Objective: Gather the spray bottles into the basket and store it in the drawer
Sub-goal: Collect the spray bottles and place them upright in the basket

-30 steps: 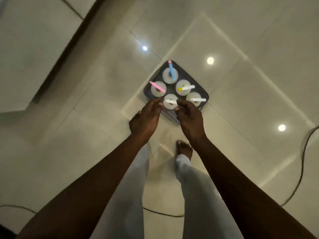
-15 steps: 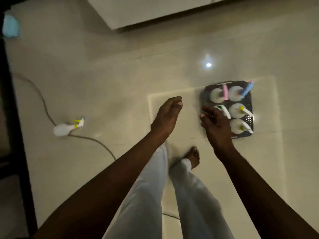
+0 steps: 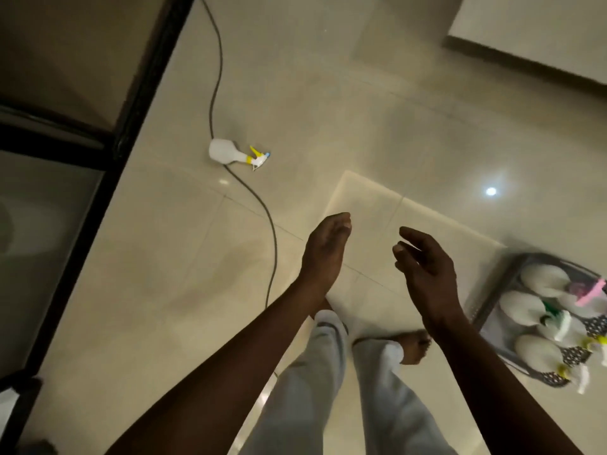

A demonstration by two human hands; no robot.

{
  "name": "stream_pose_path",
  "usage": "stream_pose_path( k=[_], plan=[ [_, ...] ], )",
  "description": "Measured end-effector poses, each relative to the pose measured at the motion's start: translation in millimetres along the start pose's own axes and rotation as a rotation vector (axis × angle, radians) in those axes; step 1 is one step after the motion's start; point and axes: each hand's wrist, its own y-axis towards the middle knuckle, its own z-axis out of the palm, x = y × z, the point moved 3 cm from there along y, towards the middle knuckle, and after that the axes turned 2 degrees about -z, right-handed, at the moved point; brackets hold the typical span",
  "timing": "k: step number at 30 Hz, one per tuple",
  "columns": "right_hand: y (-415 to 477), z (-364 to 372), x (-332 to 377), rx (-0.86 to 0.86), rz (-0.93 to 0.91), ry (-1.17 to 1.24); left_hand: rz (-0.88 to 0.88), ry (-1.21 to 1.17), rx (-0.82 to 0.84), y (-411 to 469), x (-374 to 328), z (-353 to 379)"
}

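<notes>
A white spray bottle (image 3: 230, 154) with a yellow trigger lies on its side on the tiled floor, up and left of my hands, across a grey cable. The dark basket (image 3: 492, 298) stands on the floor at the right edge and holds several white spray bottles (image 3: 522, 309) with pink, green and yellow nozzles. My left hand (image 3: 325, 249) hovers over the floor with fingers loosely bent and holds nothing. My right hand (image 3: 425, 269) is also empty, fingers relaxed, well left of the basket.
A grey cable (image 3: 267, 224) runs down the floor from the top past the lone bottle. A black-framed glass door (image 3: 108, 152) fills the left side. A pale cabinet base (image 3: 532, 37) sits at the top right. My bare feet and light trousers are below my hands.
The view has swung left: the basket has slid to the right edge and the lone bottle has come nearer the centre. My right hand has left the basket and both hands hang free.
</notes>
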Motion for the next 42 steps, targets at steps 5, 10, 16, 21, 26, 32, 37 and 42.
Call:
stream_pose_path(
  k=[5, 10, 16, 21, 26, 32, 37, 42],
  plan=[
    [23.5, 85.6, 41.7, 0.100, -0.002, -0.061, -0.052, -0.124, -0.088, 29.7, -2.1, -85.4],
    [53.1, 167.4, 87.4, 0.188, -0.017, -0.134, -0.076, -0.248, -0.172, 65.6, -14.9, -173.9],
    [99.9, 252.0, 128.5, 0.278, -0.010, -0.130, -0.062, -0.245, -0.306, 112.1, -28.4, -269.0],
    [142.4, 313.2, 150.1, 0.348, 0.051, -0.074, -0.093, -0.255, -0.400, 157.5, -35.6, -318.6],
    [187.6, 374.0, 159.0, 0.436, 0.241, 0.006, -0.105, -0.144, -0.426, 208.1, -44.9, -348.1],
    [231.9, 443.9, 155.4, 0.493, 0.420, 0.078, -0.074, 0.009, -0.409, 280.7, -49.6, -376.9],
    [259.1, 492.6, 132.0, 0.516, 0.576, 0.162, -0.091, 0.146, -0.354, 347.0, -34.2, -398.0],
    [280.7, 533.9, 85.6, 0.479, 0.686, 0.204, -0.075, 0.304, -0.272, 411.2, -2.7, -416.7]
  ],
)
